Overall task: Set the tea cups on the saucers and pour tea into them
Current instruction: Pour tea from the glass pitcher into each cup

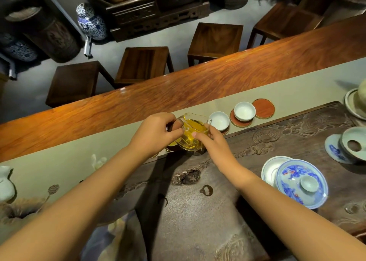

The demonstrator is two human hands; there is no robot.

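Glass pitcher (193, 133) of yellow tea sits in both hands over the far edge of the carved dark tea tray (198, 211). Left hand (156, 134) grip is pinched on the pitcher's handle side; right hand (213, 144) grip is pressed on the spout side, fingers (198, 136) against the glass. Spout points right, toward the near white cup (219, 120), which looks empty; its saucer barely shows beneath. Second white cup (244, 111) sits on a red saucer (240, 122), also looks empty. Third red saucer (263, 108) lies bare just right of it. All are in a row on the beige runner (99, 148) along the orange wood table (178, 84). Blue-and-white lidded gaiwan (301, 183) rests on the tray, right of the right forearm. Wood stools (142, 64) stand beyond the table.
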